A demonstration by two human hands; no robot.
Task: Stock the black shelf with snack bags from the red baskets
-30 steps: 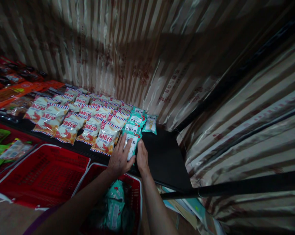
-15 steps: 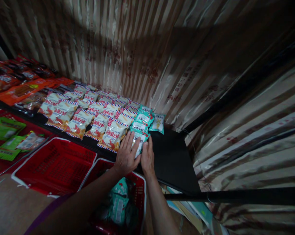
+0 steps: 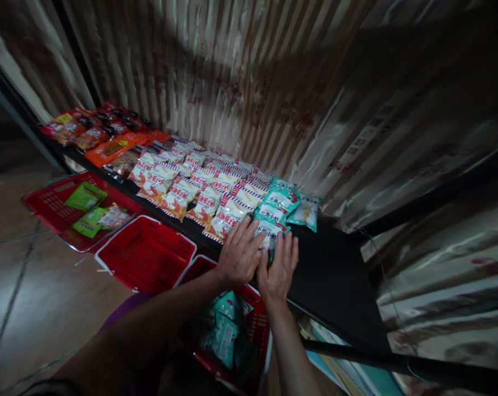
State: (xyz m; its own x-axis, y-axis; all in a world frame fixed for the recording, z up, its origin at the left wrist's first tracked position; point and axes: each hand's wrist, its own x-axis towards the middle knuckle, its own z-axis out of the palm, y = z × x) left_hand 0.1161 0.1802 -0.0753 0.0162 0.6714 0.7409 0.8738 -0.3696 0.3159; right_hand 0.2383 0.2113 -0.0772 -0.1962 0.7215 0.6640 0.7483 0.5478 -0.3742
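A row of teal snack bags [image 3: 278, 201] lies overlapped on the black shelf. My left hand [image 3: 240, 254] rests on the left side of the front teal bag [image 3: 267, 233], fingers stretched out and flat. On that bag's right side lies my right hand [image 3: 279, 268], its fingers extended too. Both hands touch the bag and hide its lower part; neither is wrapped round it. Another teal bag [image 3: 305, 212] sits alone to the right of the row. White and red snack bags [image 3: 228, 215] stand in rows just left of my left hand.
Below the shelf [image 3: 335, 275] are a red basket holding teal bags [image 3: 224, 335], a red basket [image 3: 149, 253], and another with green packets [image 3: 86, 197]. Orange and red packs [image 3: 112, 148] lie at the shelf's far left. A patterned curtain [image 3: 240, 88] hangs behind.
The view has swung left, so the shelf and baskets appear farther right and more floor shows. Both hands remain on the front teal bag.
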